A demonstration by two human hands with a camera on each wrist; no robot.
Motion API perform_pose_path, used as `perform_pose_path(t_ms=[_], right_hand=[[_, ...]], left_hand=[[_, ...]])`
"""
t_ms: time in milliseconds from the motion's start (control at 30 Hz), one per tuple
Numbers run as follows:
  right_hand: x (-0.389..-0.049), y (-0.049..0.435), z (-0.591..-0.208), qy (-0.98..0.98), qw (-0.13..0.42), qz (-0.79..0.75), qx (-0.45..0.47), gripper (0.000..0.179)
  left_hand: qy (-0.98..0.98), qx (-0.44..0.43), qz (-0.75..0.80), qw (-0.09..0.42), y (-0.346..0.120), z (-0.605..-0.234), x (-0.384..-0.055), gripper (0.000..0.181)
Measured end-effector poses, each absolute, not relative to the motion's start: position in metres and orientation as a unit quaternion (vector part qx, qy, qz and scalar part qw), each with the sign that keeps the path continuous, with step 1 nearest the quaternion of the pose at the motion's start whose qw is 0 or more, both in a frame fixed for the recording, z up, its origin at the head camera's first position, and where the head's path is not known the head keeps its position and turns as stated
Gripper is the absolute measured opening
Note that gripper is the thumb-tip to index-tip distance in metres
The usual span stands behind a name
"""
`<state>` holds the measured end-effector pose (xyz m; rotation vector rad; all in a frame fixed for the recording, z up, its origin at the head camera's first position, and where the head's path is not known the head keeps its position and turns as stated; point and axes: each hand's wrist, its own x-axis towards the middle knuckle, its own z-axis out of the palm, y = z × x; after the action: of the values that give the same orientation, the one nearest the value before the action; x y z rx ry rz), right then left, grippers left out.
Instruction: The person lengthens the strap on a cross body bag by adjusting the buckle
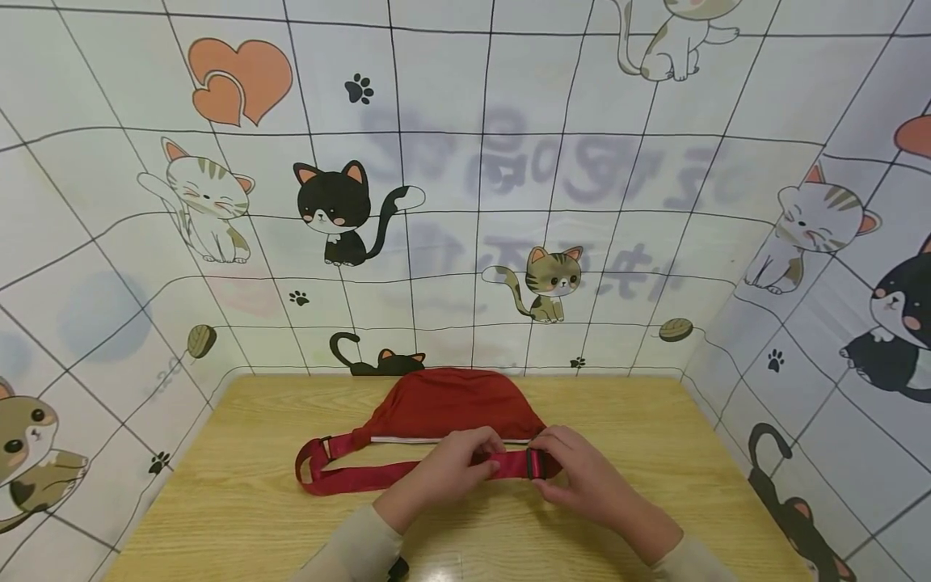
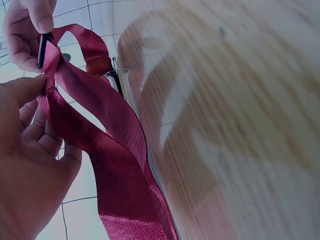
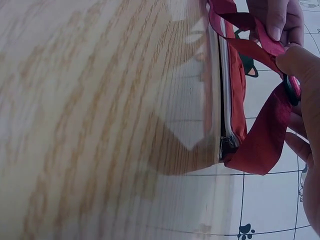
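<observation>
Left grip: the left hand (image 1: 465, 465) pinches the red strap (image 1: 356, 480) between thumb and fingers, just beside the buckle.
Right grip: the right hand (image 1: 582, 473) holds the black slider buckle (image 1: 535, 464), thumb on one side, fingers on the other.
Strap: held up off the desk near the hands, twisted in the left wrist view; its loop runs left to a second black slider (image 1: 326, 447).
Step in hand: probably working the strap at the right-hand buckle, perhaps setting its length; whether webbing is sliding through cannot be told.
Next move: would likely call for steadying the buckle on the right while the left draws or feeds webbing, keeping it flat.
Red bag: the waist bag (image 1: 458, 404) sits just beyond the hands at the far side of the desk (image 1: 254, 420), its pale zip (image 1: 407, 440) facing the person.
Backdrop: a cat-printed sheet (image 1: 451, 186) behind the desk.
</observation>
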<state>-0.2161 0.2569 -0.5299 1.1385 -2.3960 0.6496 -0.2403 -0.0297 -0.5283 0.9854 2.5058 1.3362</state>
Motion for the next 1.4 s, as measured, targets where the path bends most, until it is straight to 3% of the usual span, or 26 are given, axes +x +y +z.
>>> perform_pose_path(t_ms=[600, 900, 1167, 1400], right_hand=[[-0.218, 0.253, -0.532, -0.863, 0.194, 0.236, 0.404, 0.052], [-0.218, 0.242, -0.526, -0.837, 0.226, 0.239, 0.437, 0.057], [-0.215, 0.240, -0.525, -0.847, 0.223, 0.236, 0.420, 0.055], [-0.216, 0.239, -0.527, -0.844, 0.222, 0.236, 0.427, 0.057]], left_hand=[[0.837, 0.324, 0.435, 0.069, -0.022, -0.530, -0.242, 0.014], [0.831, 0.335, 0.439, 0.072, -0.015, -0.523, -0.240, 0.013], [0.835, 0.306, 0.445, 0.104, -0.032, -0.526, -0.241, 0.015], [0.829, 0.321, 0.448, 0.101, -0.039, -0.529, -0.244, 0.005]])
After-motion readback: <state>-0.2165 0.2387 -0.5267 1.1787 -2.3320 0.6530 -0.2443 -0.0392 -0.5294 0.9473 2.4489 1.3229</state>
